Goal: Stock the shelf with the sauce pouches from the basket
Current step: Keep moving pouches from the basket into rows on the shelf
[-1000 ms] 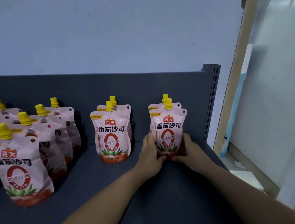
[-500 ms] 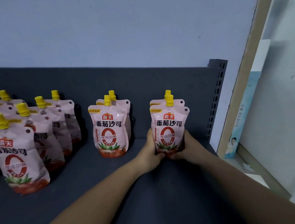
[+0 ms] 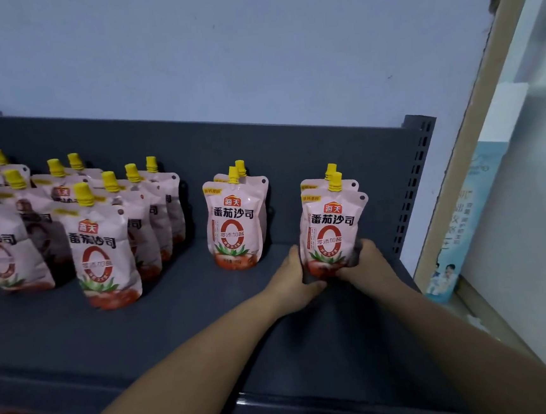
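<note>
Both hands grip the base of a pink, yellow-capped sauce pouch [image 3: 332, 231] standing upright on the dark grey metal shelf [image 3: 182, 317]: left hand [image 3: 296, 279] and right hand [image 3: 365, 259] pressed against its sides, another pouch [image 3: 345, 184] just behind, a front-and-back pouch pair [image 3: 235, 223] to its left

Two bare forearms are seen, with no sleeves, gloves, watch or rings worn; the left hand [image 3: 293, 279] and right hand [image 3: 367, 263] are uncovered.
</note>
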Tool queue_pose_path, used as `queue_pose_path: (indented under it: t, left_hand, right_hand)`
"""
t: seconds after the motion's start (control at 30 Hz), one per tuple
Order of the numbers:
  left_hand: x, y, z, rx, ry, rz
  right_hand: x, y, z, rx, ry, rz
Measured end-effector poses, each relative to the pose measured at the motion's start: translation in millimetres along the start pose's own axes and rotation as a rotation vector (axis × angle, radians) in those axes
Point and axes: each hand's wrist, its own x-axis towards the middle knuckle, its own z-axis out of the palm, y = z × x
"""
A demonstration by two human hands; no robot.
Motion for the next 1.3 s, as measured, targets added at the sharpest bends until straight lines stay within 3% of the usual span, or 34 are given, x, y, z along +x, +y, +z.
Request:
queue_pose_path:
  t: [0.17, 0.37, 0.53, 0.7, 1.0, 1.3]
  left_hand:
    - [-49, -7, -47, 0.164, -0.029, -0.019]
    - [-138, -31, -157, 0.502, 0.199, 0.004]
    - [-234, -64, -257, 0.760, 0.400, -0.066]
    - [-350, -108, -335, 0.986, 0.424, -0.360]
    - [-542, -184, -401, 0.983, 0.463, -0.938]
    - [-614, -277, -442, 0.865, 0.450, -1.233]
  right_hand:
    - [-24, -36, 23, -0.023, 0.296, -0.092]
    - [-78, -124, 86, -0.176, 0.235, -0.449]
    - [-134, -205, 165, -0.188, -0.190, -0.803]
    - [-192, -266, 263, -0.411, -0.569, -0.999]
    - [-293, -319, 423, -0.592, -0.871, -1.163]
    - [-330, -349, 573, -0.633, -1.060, -1.319]
